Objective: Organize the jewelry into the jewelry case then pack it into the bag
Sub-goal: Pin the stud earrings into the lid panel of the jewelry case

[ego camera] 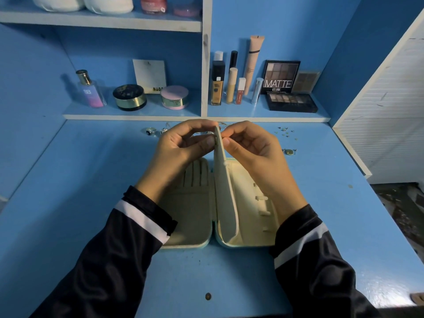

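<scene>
An open cream jewelry case [192, 226] with a teal rim lies flat on the blue desk. Its middle flap [223, 184] stands upright between the two halves. My left hand [181, 145] pinches a small metal earring [214, 139] against the flap's top left side. On the other side of the flap, my right hand [250, 145] pinches at its top edge with curled fingers. Ring slots [195, 176] show in the left half, small tabs [261, 198] in the right. Rings [150, 131] and small earrings [285, 131] lie loose behind the case.
A low shelf behind the desk holds a perfume bottle [89, 90], round compacts [129, 97], makeup tubes [231, 86] and eyeshadow palettes [291, 102]. A gold earring [289, 152] lies to the right of my hand. A white slatted panel [385, 125] borders the desk on the right.
</scene>
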Demonstrator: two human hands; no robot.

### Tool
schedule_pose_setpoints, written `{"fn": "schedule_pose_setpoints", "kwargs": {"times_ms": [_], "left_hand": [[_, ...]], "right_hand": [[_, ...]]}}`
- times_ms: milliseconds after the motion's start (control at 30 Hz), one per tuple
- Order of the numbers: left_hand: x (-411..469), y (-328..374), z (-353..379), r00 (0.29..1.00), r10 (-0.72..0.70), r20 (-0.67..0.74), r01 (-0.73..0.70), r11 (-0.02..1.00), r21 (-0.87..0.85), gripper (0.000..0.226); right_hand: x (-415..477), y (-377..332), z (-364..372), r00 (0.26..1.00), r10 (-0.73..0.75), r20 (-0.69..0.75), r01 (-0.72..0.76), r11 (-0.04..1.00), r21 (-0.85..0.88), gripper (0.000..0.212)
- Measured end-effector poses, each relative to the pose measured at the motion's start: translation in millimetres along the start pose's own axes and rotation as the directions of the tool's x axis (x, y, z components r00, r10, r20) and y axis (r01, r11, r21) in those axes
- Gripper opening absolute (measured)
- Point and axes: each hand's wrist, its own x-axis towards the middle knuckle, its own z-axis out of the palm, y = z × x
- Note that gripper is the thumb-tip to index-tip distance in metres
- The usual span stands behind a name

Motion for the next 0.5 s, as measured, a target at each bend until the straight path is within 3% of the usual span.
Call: {"fn": "schedule_pose_setpoints", "kwargs": {"times_ms": [500], "left_hand": [[2.8, -4.0, -2.2, 1.000, 0.023, 0.011, -0.023, 1.000, 0.011, 0.028]], "right_hand": [[1.1, 2.7, -2.1, 1.000, -0.016, -0.007, 0.016, 1.000, -0.019, 0.006]]}}
